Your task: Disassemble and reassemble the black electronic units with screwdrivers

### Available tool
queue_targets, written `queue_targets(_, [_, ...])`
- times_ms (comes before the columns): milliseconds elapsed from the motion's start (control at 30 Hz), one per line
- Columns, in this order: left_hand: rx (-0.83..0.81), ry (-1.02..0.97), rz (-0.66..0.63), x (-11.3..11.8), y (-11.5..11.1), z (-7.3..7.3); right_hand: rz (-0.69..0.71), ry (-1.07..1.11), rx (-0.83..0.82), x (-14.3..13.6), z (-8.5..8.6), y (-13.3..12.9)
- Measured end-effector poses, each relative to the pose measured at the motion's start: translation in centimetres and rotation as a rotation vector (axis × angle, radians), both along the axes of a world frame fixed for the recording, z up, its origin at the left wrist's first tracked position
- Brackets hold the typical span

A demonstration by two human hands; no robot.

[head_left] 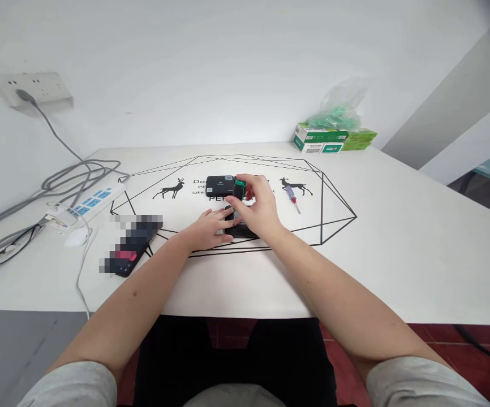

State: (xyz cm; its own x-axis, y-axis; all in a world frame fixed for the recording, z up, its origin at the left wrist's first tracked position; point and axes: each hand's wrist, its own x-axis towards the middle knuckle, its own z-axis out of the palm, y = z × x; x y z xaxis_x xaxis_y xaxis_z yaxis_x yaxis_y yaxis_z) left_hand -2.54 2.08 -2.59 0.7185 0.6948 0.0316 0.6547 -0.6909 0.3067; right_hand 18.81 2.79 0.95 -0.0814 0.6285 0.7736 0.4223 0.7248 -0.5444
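My right hand (258,204) is closed around the green and black handle of a screwdriver (239,187), held upright with its shaft pointing down. Beneath it lies a flat black device (240,230), partly covered by both hands. My left hand (211,227) rests with fingers stretched out, its fingertips on the device's left side near the screwdriver's shaft. Just behind them sits a black square cover (219,185) with small labels. The exact spot where the screwdriver's tip meets the device is too small to make out.
A small syringe-like tube (291,195) with a red part lies to the right. On the left are a phone (137,246), a power strip (100,200), cables and a white mouse-like object (76,237). Green boxes (321,138) with a plastic bag stand at the back right.
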Motion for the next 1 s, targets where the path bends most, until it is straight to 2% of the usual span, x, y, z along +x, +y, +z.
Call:
queue_targets(100, [-0.018,-0.001,0.008,-0.02,-0.18,0.32,0.017,0.014,-0.015,0.01,0.08,-0.26])
queue_targets(267, [-0.008,0.015,0.026,-0.15,-0.14,0.26,0.152,0.076,-0.059,0.0,0.1,-0.75])
queue_targets(467, [0.039,-0.032,-0.02,-0.16,0.16,-0.17,0.026,0.022,-0.049,-0.21,0.02,-0.18])
queue_targets(533, [0.035,-0.029,-0.014,-0.14,0.13,-0.14,0.024,0.02,-0.054,-0.29,-0.19,-0.03])
queue_targets(767, [-0.001,-0.007,0.012,-0.15,-0.11,0.13,0.189,0.125,-0.107,-0.4,-0.54,-0.73])
queue_targets(900, [0.031,-0.037,-0.02,-0.15,0.13,-0.08,0.106,0.032,-0.048,-0.26,-0.13,-0.58])
queue_targets(1000, [0.038,-0.045,-0.024,-0.15,0.28,-0.22,0.043,-0.021,-0.074,-0.09,0.12,-0.27])
